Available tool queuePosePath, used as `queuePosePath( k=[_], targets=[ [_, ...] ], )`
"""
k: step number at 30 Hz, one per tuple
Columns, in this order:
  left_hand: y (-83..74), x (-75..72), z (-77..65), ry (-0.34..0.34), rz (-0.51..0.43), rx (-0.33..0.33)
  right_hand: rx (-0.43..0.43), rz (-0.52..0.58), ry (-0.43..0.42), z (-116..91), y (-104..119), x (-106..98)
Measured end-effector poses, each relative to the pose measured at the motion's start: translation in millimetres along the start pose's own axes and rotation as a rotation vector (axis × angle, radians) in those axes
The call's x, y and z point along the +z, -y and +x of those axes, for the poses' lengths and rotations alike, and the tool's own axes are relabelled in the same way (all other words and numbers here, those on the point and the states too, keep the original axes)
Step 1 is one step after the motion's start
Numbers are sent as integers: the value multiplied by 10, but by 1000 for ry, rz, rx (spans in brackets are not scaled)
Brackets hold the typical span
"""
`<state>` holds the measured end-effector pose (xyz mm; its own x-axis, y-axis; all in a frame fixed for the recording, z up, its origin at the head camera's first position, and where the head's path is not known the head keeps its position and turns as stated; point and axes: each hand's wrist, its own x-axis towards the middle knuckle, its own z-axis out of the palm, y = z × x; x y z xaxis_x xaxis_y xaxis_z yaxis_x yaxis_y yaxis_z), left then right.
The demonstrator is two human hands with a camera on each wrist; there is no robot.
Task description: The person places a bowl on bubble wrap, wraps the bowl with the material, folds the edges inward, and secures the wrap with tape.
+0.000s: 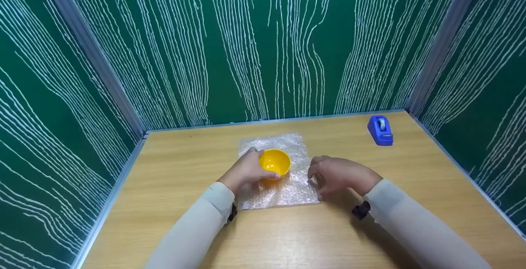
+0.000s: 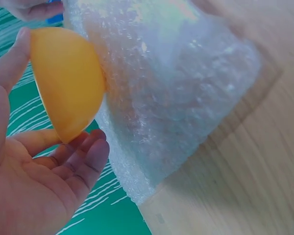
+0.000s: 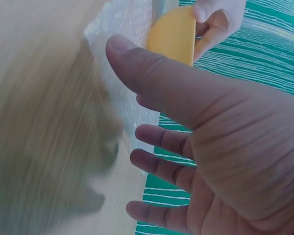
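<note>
A yellow bowl (image 1: pixel 276 161) sits mouth up over the middle of a sheet of bubble wrap (image 1: pixel 292 197). My left hand (image 1: pixel 248 170) grips the bowl from its left side, the thumb at the near rim and the fingers at the far side. In the left wrist view, the rounded base of the bowl (image 2: pixel 71 83) is right at the bubbly surface. My right hand (image 1: pixel 345 174) hovers at the right edge of the wrap, holding nothing. Its fingers (image 3: pixel 159 164) are spread and loosely bent in the right wrist view, with the thumb apart from them.
A blue tape dispenser (image 1: pixel 380 131) stands at the back right of the wooden table (image 1: pixel 181 170). Green walls (image 1: pixel 230 55) with white wavy lines close off the back and both sides.
</note>
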<state>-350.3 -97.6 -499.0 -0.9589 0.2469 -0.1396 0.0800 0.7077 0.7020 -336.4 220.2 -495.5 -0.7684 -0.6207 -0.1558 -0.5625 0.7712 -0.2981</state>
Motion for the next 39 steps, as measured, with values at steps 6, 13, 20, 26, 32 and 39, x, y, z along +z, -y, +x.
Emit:
queuePosePath(
  k=[6,13,20,26,32,39],
  targets=[
    [-35,-41,8,3,24,-5,8,6,11,15,61,-8],
    [-40,-28,10,-6,43,21,-19,-12,12,26,61,49],
    [-28,-5,6,1,27,14,-6,-36,26,27,71,83],
    [-4,5,3,-2,20,27,-5,-47,39,23,103,69],
    [8,10,-9,-1,17,19,7,-67,67,59,139,42],
    [-1,1,-24,-3,2,13,5,-74,57,74,156,40]
  ],
)
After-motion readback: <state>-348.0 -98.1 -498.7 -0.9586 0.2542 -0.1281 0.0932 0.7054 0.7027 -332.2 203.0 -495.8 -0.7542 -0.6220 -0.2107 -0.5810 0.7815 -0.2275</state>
